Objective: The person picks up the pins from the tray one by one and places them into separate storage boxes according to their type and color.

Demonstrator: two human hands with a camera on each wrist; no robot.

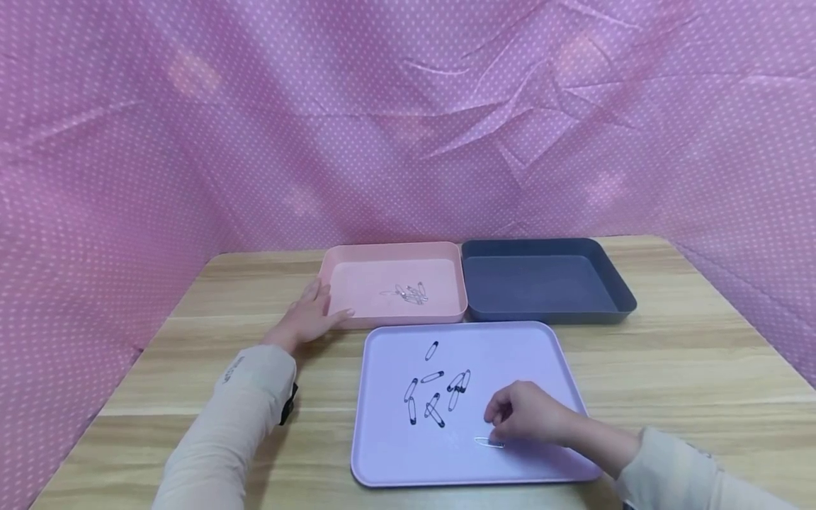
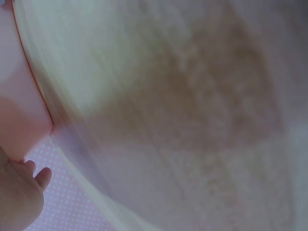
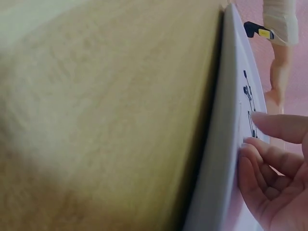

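Note:
My right hand (image 1: 532, 414) is low over the lilac tray (image 1: 510, 347), fingers bent, at the right end of a silver safety pin (image 1: 482, 442). In the right wrist view, the right hand (image 3: 276, 166) shows a gap between its thumb and fingers; no pin is visible between them. Several black safety pins (image 1: 431, 350) lie scattered on the tray, some overlapping. My left hand (image 1: 309, 315) rests at the left side of the pink tray (image 1: 395, 249), with its thumb over the front left corner. A small pile of silver safety pins (image 1: 413, 294) lies inside the pink tray.
To the right of the pink tray, against it, stands a dark blue tray (image 1: 535, 280). Both deep trays are behind the lilac one on a wooden table (image 1: 688, 354). A pink dotted cloth (image 1: 408, 127) hangs behind the table and along its sides.

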